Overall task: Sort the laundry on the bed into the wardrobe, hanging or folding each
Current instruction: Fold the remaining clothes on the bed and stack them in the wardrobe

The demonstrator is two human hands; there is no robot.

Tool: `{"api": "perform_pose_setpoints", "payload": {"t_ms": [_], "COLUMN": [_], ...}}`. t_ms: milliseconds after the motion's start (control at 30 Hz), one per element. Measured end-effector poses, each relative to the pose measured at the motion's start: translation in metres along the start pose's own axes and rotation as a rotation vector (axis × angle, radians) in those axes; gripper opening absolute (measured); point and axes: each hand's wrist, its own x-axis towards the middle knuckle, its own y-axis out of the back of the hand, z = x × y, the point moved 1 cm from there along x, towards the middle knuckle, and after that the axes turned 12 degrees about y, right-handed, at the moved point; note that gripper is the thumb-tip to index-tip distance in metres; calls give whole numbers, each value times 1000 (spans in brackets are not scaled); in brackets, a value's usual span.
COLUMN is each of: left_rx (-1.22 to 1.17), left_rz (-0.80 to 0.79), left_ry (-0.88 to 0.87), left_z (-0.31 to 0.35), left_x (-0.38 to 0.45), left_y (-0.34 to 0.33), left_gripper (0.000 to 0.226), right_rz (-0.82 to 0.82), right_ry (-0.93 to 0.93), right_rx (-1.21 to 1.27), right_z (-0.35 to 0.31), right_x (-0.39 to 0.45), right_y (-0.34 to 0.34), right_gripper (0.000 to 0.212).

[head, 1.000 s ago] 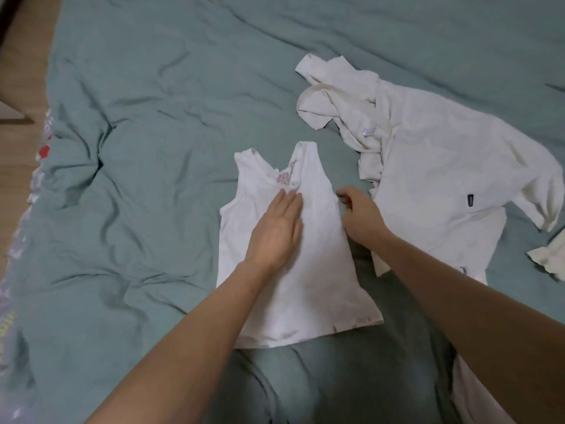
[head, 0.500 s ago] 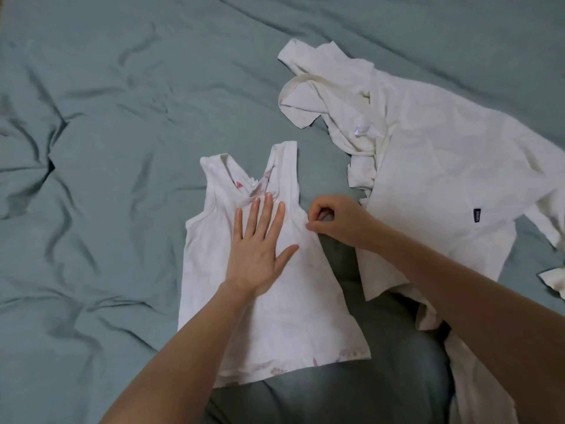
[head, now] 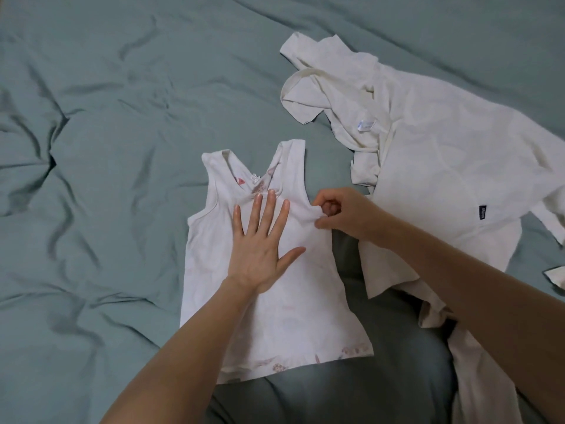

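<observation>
Since a moment ago the left hand [head: 260,255] has spread its fingers wider on the vest [head: 275,316], and the right hand [head: 342,215] has lifted a pinch of cloth at the armhole. Left to right: the bed [head: 107,148] with its rumpled green sheet, then the vest lying flat in the middle, straps pointing away, hem near the person, long axis running near to far. The left hand lies open and flat, probably pinning it for a fold. The right hand grips the edge. Further right sprawls a crumpled white shirt [head: 443,163].
</observation>
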Motion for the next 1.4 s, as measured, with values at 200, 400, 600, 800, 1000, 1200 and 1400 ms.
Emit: {"api": "perform_pose_setpoints", "payload": {"t_ms": [200,400,600,800,1000,1200,1400], "left_rx": [24,30,-63,-700,-641,-559,-486], "left_rz": [-36,-48,-36,319,149,305,298], "left_ry": [22,18,-31,565,850,806,793], "left_z": [0,-2,-9,-36,-51,-64,-74], "left_x": [2,3,2,39,68,59,74], "left_y": [-2,-5,5,66,54,57,61], "left_gripper": [84,84,76,55,42,30,34], "right_rz": [-115,213,305,508,452,553,650], "right_ry": [148,113,-110,-159,-180,-198,-120], "right_rx": [-129,-281,-511,-88,-156,-788,-547], "right_z": [-5,10,16,-25,-20,-8,-8], "right_x": [2,-2,-1,62,83,73,76], "right_y": [3,12,-3,5,-20,-19,-16], "right_gripper": [21,46,31,48,20,38,30]}}
